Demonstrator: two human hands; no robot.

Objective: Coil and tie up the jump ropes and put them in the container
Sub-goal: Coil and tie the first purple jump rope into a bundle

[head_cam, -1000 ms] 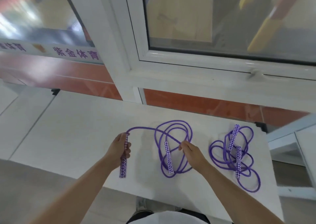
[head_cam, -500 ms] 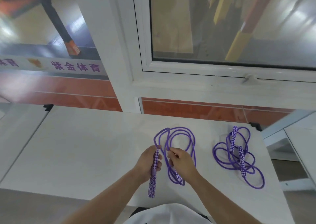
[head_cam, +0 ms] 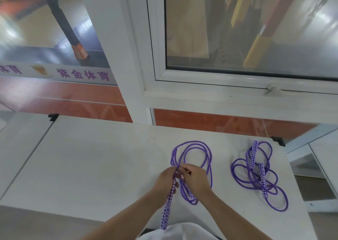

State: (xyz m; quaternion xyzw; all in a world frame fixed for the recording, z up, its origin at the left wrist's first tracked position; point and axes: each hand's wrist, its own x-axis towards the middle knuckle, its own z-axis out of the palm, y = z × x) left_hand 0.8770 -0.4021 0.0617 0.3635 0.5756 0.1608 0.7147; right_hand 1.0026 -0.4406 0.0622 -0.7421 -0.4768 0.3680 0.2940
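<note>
A purple jump rope (head_cam: 206, 152) lies in loose loops on the white table (head_cam: 95, 166), just beyond my hands. My left hand (head_cam: 165, 180) grips the top of one of its purple-and-white patterned handles (head_cam: 167, 208), which points down toward me. My right hand (head_cam: 196, 178) pinches the cord close beside the left hand; the second handle shows only partly under it. A second purple jump rope (head_cam: 256, 175) lies in a loose heap to the right, both its handles on top. No container is in view.
A white window frame (head_cam: 210, 95) and a glass wall with purple lettering stand behind the table. Another white table (head_cam: 20, 141) adjoins on the left. The table's near edge is just below my forearms, and its right edge is beyond the second rope.
My left hand has carried its handle rightward to meet the right hand, gathering the long stretched cord into narrower loops. The second rope has not moved.
</note>
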